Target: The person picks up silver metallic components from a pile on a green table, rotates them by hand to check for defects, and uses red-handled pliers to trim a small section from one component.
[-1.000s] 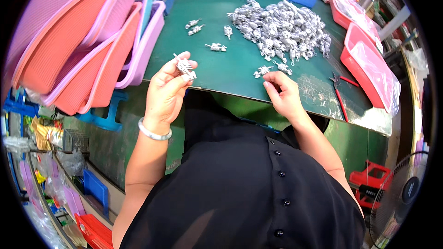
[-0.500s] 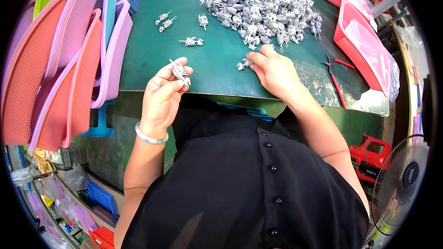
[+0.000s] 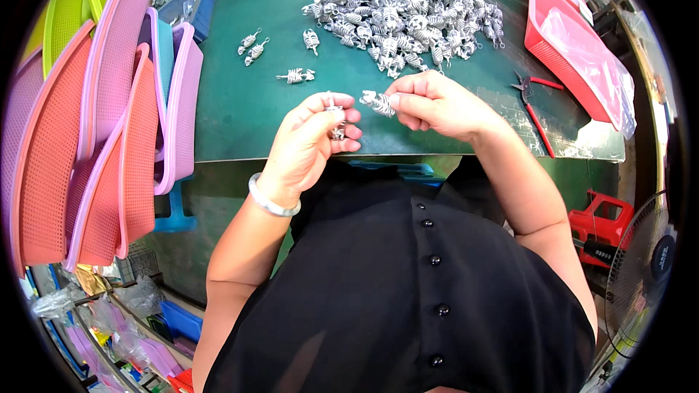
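Observation:
My left hand [image 3: 302, 147] is closed on a small silver fish-skeleton-like metal charm [image 3: 338, 129], pinched under the thumb and partly hidden. Just to its right, my right hand [image 3: 445, 107] grips another such charm [image 3: 376, 102] between thumb and fingers, its ribbed body pointing left. Both hands are above the near edge of the green table, a small gap apart. Beyond them rises a large pile of similar silver charms [image 3: 411, 18], some with ring loops. Several loose ones lie left of the pile, among them a ribbed charm [image 3: 295, 76] and an upright one [image 3: 312, 41].
Red-handled pliers [image 3: 537, 118] lie open on the green table [image 3: 240, 116] at the right. Beside them stands a pink basket [image 3: 553, 65] with clear plastic. Stacked coloured baskets [image 3: 109, 138] crowd the left edge. A blue bin [image 3: 193, 7] sits far left; a fan [image 3: 641, 276] stands lower right.
My left hand has moved right with its charm, close to my right hand. My right hand has turned and brought its charm up from the tabletop. The view has shifted slightly.

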`<state>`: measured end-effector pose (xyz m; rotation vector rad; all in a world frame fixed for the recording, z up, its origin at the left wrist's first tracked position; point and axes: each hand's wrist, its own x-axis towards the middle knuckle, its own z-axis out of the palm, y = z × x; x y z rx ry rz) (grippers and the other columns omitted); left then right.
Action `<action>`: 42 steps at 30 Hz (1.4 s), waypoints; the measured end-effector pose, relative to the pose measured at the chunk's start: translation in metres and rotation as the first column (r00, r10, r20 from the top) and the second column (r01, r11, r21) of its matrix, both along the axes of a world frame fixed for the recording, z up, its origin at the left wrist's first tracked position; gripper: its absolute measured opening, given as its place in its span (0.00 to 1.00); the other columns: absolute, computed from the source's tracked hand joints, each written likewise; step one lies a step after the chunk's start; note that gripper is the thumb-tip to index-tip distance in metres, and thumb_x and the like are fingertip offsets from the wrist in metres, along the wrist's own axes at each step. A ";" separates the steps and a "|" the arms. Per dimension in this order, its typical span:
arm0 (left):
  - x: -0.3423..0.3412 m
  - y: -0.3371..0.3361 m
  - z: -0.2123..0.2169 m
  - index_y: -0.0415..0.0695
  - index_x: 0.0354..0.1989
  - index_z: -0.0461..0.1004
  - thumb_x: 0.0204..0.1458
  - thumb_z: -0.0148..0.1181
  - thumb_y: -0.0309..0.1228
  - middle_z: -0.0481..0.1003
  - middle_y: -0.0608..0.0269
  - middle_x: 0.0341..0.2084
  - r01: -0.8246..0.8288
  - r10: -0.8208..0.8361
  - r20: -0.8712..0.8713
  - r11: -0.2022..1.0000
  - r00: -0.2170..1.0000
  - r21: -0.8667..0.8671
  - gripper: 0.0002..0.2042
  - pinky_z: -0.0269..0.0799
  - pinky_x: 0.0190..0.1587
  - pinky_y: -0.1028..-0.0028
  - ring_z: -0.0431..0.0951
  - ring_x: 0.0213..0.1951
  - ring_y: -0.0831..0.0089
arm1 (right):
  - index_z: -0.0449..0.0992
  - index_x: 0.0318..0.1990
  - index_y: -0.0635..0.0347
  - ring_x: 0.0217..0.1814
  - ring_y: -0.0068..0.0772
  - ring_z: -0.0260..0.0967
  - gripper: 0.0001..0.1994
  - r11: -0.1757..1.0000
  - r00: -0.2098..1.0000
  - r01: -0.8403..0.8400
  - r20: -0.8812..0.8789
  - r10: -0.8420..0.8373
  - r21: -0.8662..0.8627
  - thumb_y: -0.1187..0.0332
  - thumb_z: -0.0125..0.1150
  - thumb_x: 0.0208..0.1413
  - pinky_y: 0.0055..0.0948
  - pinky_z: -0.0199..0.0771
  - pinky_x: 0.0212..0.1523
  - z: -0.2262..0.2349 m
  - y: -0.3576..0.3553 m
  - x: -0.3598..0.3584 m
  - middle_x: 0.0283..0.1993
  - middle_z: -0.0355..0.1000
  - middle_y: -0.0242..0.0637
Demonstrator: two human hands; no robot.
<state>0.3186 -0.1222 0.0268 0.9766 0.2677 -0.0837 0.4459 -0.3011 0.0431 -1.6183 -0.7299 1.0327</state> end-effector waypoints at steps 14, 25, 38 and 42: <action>0.009 -0.014 -0.011 0.40 0.36 0.67 0.53 0.50 0.28 0.73 0.58 0.28 0.057 -0.058 -0.102 0.998 0.993 -0.015 0.06 0.72 0.30 0.77 0.74 0.27 0.74 | 0.71 0.32 0.60 0.20 0.14 0.60 0.08 0.999 0.989 0.000 0.145 -0.006 0.037 0.65 0.54 0.52 0.17 0.59 0.21 -0.007 0.010 0.016 0.19 0.65 0.25; 0.008 -0.021 -0.011 0.41 0.35 0.67 0.52 0.50 0.28 0.73 0.59 0.27 0.056 -0.058 -0.113 0.998 0.992 -0.021 0.05 0.71 0.30 0.77 0.74 0.27 0.74 | 0.72 0.32 0.61 0.20 0.15 0.58 0.08 0.998 0.987 0.010 0.159 -0.019 0.060 0.65 0.54 0.51 0.18 0.57 0.21 -0.007 0.013 0.020 0.17 0.64 0.25; 0.007 -0.027 -0.014 0.41 0.35 0.68 0.52 0.50 0.26 0.73 0.60 0.27 0.017 -0.015 -0.123 1.000 0.992 0.010 0.05 0.70 0.30 0.77 0.73 0.27 0.75 | 0.72 0.33 0.63 0.21 0.16 0.59 0.09 0.986 0.984 0.062 0.153 -0.087 0.157 0.66 0.54 0.50 0.19 0.59 0.22 -0.016 0.017 0.019 0.18 0.65 0.27; 0.005 -0.027 -0.014 0.41 0.37 0.68 0.53 0.50 0.27 0.73 0.60 0.28 0.017 -0.016 -0.119 1.000 0.993 0.008 0.06 0.70 0.31 0.77 0.74 0.28 0.75 | 0.72 0.32 0.63 0.20 0.15 0.58 0.08 0.989 0.981 0.059 0.174 -0.083 0.138 0.66 0.54 0.51 0.18 0.58 0.22 -0.014 0.017 0.018 0.19 0.64 0.26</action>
